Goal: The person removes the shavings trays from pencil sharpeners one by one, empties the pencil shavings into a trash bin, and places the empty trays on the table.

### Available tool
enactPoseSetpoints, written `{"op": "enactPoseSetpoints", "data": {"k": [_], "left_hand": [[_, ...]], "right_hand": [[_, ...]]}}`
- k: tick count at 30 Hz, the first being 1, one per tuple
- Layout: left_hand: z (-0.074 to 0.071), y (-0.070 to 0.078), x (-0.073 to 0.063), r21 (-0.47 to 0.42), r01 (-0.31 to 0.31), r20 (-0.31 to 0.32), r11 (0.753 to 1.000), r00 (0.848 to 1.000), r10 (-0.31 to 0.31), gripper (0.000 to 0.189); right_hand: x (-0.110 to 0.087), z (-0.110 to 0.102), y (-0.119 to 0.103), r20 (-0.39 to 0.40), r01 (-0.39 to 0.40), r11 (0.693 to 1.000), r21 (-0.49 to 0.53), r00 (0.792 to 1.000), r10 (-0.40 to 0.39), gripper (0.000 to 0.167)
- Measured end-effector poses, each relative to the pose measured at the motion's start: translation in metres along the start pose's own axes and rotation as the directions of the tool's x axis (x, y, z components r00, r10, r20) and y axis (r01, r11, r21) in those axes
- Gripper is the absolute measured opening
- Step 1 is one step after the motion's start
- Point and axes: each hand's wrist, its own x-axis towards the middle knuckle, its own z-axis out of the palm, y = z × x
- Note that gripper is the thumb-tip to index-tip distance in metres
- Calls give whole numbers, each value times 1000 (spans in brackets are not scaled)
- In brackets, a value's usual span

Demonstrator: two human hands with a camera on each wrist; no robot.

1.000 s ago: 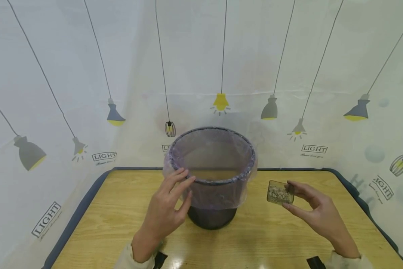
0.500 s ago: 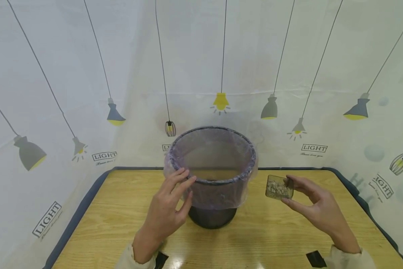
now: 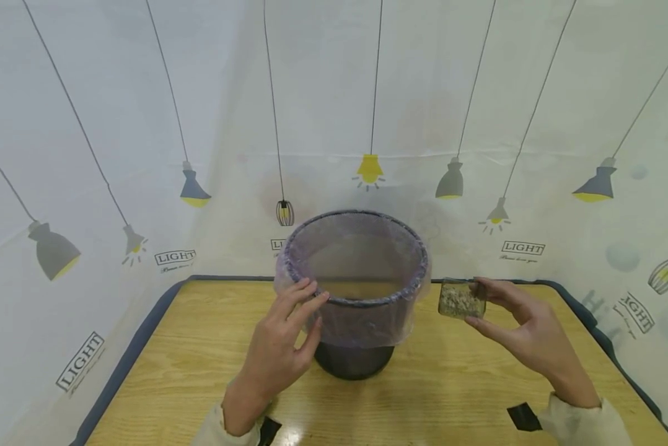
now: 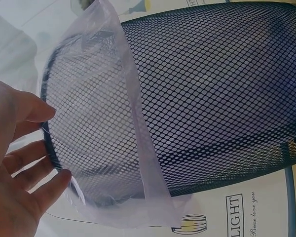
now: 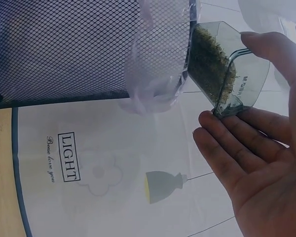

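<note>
A black mesh waste bin [image 3: 356, 362] stands upright, its rim wrapped by a thin purple plastic bag [image 3: 362, 322] folded down outside. My left hand [image 3: 278, 344] rests relaxed fingertips on the near left of the rim, with the thumb in front of the bag. To the bin's right, my right hand [image 3: 529, 334] holds a small see-through plastic box [image 3: 462, 299] between thumb and fingers. Dry, crumbly greenish-brown bits [image 5: 209, 61] lie heaped inside it. In the right wrist view the box [image 5: 251, 84] overlaps the bin's rim, and the fingertips support its lower edge.
Bin and hands are over a wood-grain table [image 3: 200, 347] with a dark blue edge [image 3: 139, 347]. Behind and beside it hangs a white sheet [image 3: 323, 93] printed with lamps and LIGHT labels. Black tabs [image 3: 523, 416] show near both sleeves.
The right hand has lifted the box upward a little and tilted it slightly. The left hand stays at the rim. The head view has shifted slightly.
</note>
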Motion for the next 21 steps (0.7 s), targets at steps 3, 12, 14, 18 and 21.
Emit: {"op": "enactPoseSetpoints", "data": {"k": [3,12,14,18,21], "left_hand": [[0,0,0,10,8,8,1000,1000,-8,41],[2,-2,0,23,4,1,1000,1000,-4,40],[1,-2,0,25,8,4,1000,1000,-8,39],[2,-2,0,35,4,-1,999,1000,-4,39],[2,-2,0,36,3,-5,999,1000,-2,39]], "right_hand": [[7,0,-3,6,33,999,-17,999,-32,68],[26,3,-12,17,79,997,-19,997,-79,68],[29,3,-14,23,97,995,-16,995,-96,68],[34,5,-16,23,131,991,-17,991,-131,70],[39,7,-18,22,145,989,-22,989,-144,71]]}}
